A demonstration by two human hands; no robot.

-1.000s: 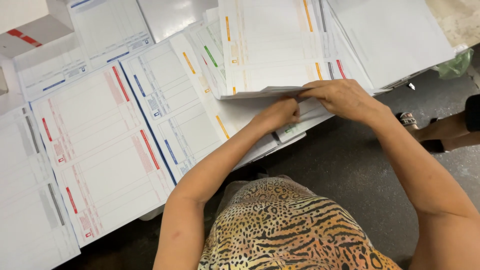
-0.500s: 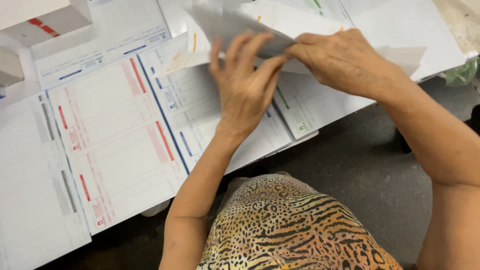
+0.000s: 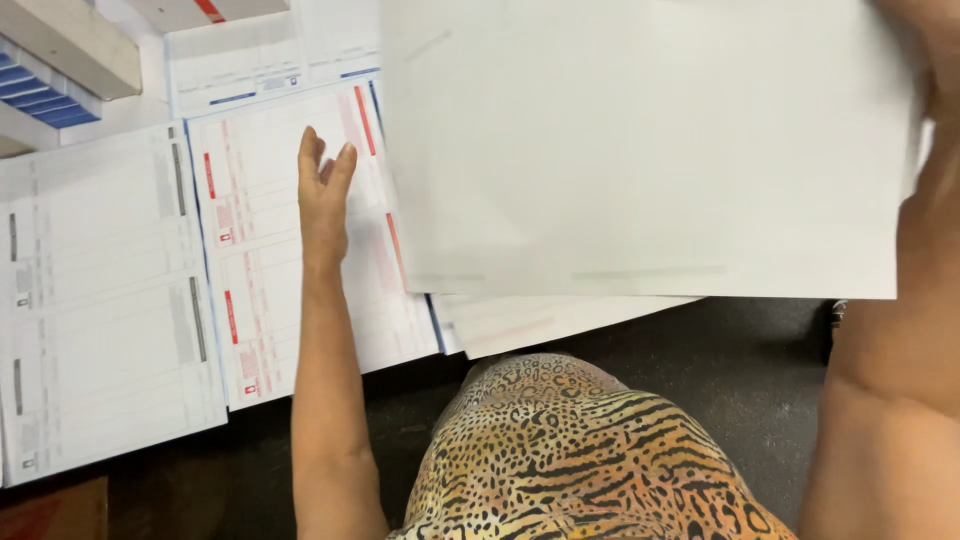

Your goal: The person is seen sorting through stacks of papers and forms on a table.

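Blank sheet: I see a large white sheet (image 3: 640, 150) lifted close to the camera, filling the upper right of the view. It faces me plain side on, with only faint grey streaks low down. It covers most of what lies behind it.

Printed forms: white forms with red and blue bars (image 3: 290, 240) lie flat, side by side and partly overlapping, across the left half. The grey-barred forms (image 3: 100, 300) at far left are cut off by the frame edge. The print is too small for me to make out.

Loose sheets: a few white sheets (image 3: 540, 320) stick out under the lifted sheet's lower edge; how far the pile runs is hidden.

Dress: the animal-print dress (image 3: 580, 460) fills the bottom centre, over a dark floor (image 3: 740, 370).

Right hand: I see only the right forearm and the edge of the right hand (image 3: 935, 60) at the top right corner, by the lifted sheet's right edge. The fingers are out of sight, so I cannot tell how it grips, though the sheet hangs from that side.

Left hand: the left hand (image 3: 325, 195) is over the red-barred form, palm down, fingers straight and close together, pinching nothing. I cannot tell whether it touches the paper.

Boxes: white cartons (image 3: 70, 45), one with blue stripes, sit cropped in the top left corner.
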